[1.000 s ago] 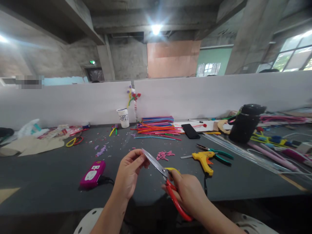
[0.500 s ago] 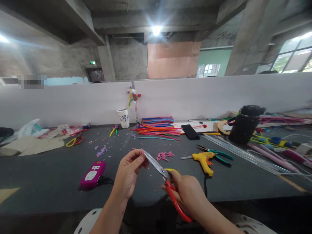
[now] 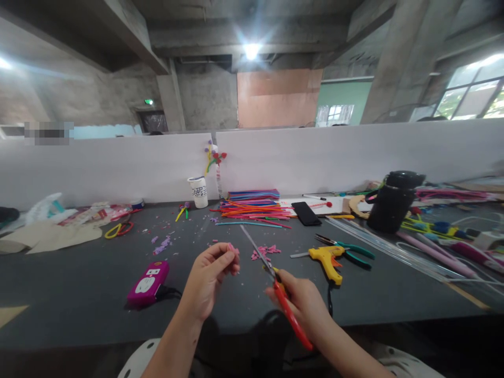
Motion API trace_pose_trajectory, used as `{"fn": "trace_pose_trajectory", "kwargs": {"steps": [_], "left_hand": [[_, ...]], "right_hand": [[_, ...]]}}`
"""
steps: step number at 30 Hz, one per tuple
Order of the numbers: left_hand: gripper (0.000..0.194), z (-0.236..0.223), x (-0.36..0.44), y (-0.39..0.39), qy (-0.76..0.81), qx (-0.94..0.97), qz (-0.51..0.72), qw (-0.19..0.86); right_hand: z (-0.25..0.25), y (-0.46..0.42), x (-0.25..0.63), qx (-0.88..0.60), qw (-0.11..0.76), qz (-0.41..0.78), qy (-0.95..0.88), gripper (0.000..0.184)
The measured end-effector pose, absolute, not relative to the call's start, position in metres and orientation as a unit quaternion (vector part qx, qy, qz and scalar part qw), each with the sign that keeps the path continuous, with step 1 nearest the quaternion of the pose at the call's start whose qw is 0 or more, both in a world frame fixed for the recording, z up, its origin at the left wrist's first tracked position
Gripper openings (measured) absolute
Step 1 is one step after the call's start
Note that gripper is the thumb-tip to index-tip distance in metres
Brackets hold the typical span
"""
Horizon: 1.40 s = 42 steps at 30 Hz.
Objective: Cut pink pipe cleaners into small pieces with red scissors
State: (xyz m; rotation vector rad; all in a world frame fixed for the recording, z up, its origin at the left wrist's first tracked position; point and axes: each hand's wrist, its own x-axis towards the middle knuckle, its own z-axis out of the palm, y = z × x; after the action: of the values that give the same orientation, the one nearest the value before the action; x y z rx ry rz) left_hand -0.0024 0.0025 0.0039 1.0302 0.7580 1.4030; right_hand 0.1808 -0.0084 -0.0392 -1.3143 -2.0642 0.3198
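Between the thumb and fingers of my left hand (image 3: 210, 278) is a small pink piece (image 3: 232, 249), probably of the same fuzzy stem material as the scraps on the table. My right hand (image 3: 301, 302) grips the red-and-yellow handles of a pair of scissors (image 3: 289, 312). The blades point up and away, to the right of my left hand and apart from the pink piece. Beyond the blades lies a small heap of cut pink pieces (image 3: 271, 250) on the dark table (image 3: 236, 310).
A purple box with a cable (image 3: 147, 283) lies left. To the right are a yellow glue gun (image 3: 328, 262), pliers (image 3: 356, 252), a phone (image 3: 306, 213) and a black jug (image 3: 394, 202). Behind are bundled pipe cleaners (image 3: 254, 207), a paper cup (image 3: 198, 191) and a white partition (image 3: 315, 157).
The scissors have moved right, away from the left fingertips, and turned so the blades look edge-on. The pink piece in my left hand now shows more clearly.
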Motion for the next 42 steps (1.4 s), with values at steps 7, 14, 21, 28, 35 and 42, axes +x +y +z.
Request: {"fn": "trace_pose_trajectory", "kwargs": {"steps": [7, 14, 21, 28, 35, 42], "left_hand": [[0.008, -0.008, 0.018, -0.001, 0.315, 0.446, 0.489, 0.680], [0.012, -0.017, 0.025, -0.001, 0.327, 0.472, 0.419, 0.703], [0.012, -0.018, 0.027, 0.002, 0.392, 0.510, 0.442, 0.625], [0.007, -0.017, 0.027, 0.002, 0.401, 0.517, 0.467, 0.594], [0.010, -0.003, 0.009, 0.003, 0.358, 0.426, 0.614, 0.560], [0.008, 0.001, 0.002, 0.001, 0.318, 0.390, 0.661, 0.556]], "right_hand": [[-0.021, 0.003, 0.168, -0.468, 0.469, 0.444, -0.603, 0.021], [-0.008, 0.009, 0.164, -0.426, 0.433, 0.529, -0.593, 0.016], [-0.017, 0.007, 0.168, -0.426, 0.447, 0.511, -0.598, 0.017], [-0.024, 0.011, 0.170, -0.449, 0.436, 0.427, -0.652, 0.018], [-0.029, -0.005, 0.175, -0.497, 0.370, 0.193, -0.761, 0.020], [-0.037, -0.019, 0.175, -0.508, 0.276, 0.068, -0.814, 0.027]]}}
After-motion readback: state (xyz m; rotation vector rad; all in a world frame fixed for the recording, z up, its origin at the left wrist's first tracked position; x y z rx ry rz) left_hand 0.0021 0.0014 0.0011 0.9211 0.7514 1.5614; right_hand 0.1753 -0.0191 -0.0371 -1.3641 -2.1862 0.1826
